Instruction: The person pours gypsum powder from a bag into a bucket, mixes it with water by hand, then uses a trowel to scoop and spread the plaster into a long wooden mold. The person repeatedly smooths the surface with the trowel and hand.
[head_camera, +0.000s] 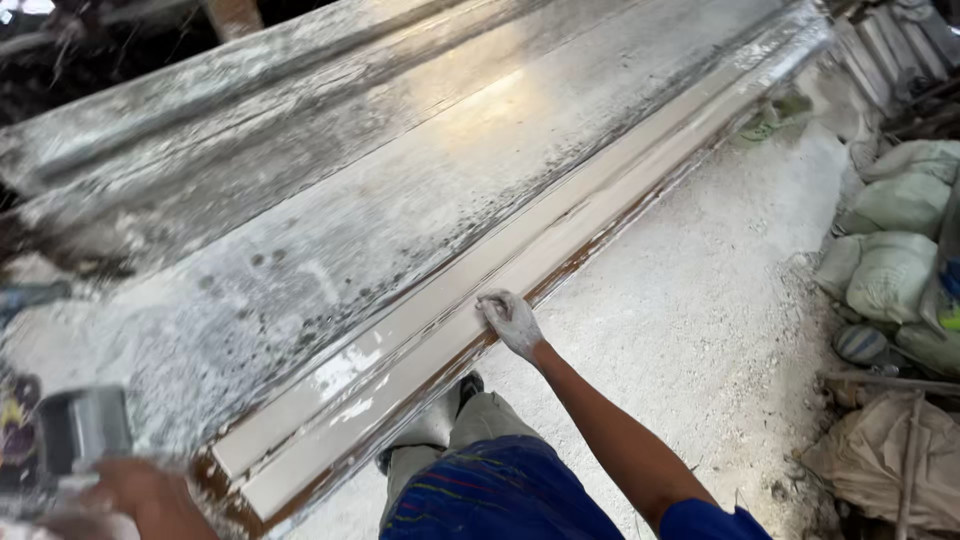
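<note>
A long grey mould table (420, 180) coated in white plaster runs from the near left to the far right. Along its near edge lies a long pale moulding strip (500, 270) with a rusty brown rim. My right hand (510, 322), dusted white, rests with closed fingers on that strip near the edge. My left hand (145, 495) is blurred at the bottom left, next to a grey metal container (85, 430); whether it grips the container is unclear. My legs in grey and blue trousers stand beside the table.
The floor (700, 300) on the right is covered with white plaster crumbs. Several filled pale green sacks (895, 240) are piled at the right edge, with a brownish sack (880, 460) and sticks below them. Dark clutter lies behind the table at the top left.
</note>
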